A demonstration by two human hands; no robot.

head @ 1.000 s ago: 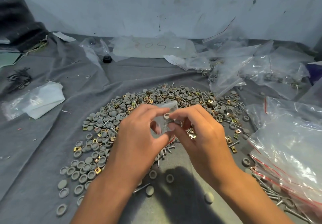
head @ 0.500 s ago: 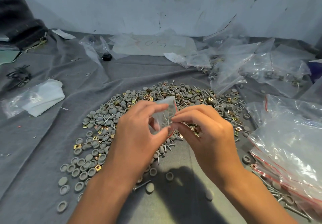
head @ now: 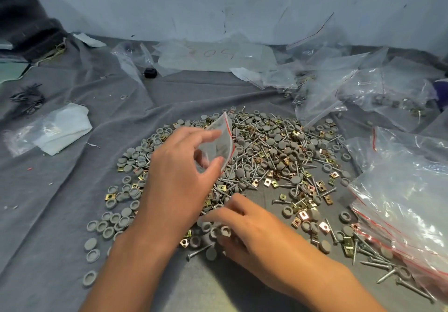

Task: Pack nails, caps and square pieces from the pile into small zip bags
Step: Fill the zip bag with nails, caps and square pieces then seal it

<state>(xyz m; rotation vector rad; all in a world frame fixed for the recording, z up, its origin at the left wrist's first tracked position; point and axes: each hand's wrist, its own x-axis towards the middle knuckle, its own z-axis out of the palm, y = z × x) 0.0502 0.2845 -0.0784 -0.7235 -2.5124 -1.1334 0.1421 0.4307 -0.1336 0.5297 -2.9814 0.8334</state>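
A wide pile point(head: 274, 156) of grey round caps, steel nails and brass square pieces covers the grey cloth in the middle. My left hand point(head: 179, 173) hovers above the pile's left part and pinches a small clear zip bag point(head: 219, 141) with a red strip between thumb and fingers; something grey shows inside it. My right hand point(head: 244, 229) is low at the pile's near edge, its fingertips down among grey caps point(head: 208, 226) and touching them. Whether it grips a cap is hidden by the fingers.
A stack of clear zip bags with red strips point(head: 407, 205) lies at the right. More bags, some filled point(head: 339, 88), lie at the back right. A white cloth in plastic point(head: 55, 132) sits at the left, and a small black object point(head: 150, 72) at the back.
My right hand let go of the bag and dropped toward me to the caps at the pile's near edge. My left hand keeps the bag, now tilted and raised a little.
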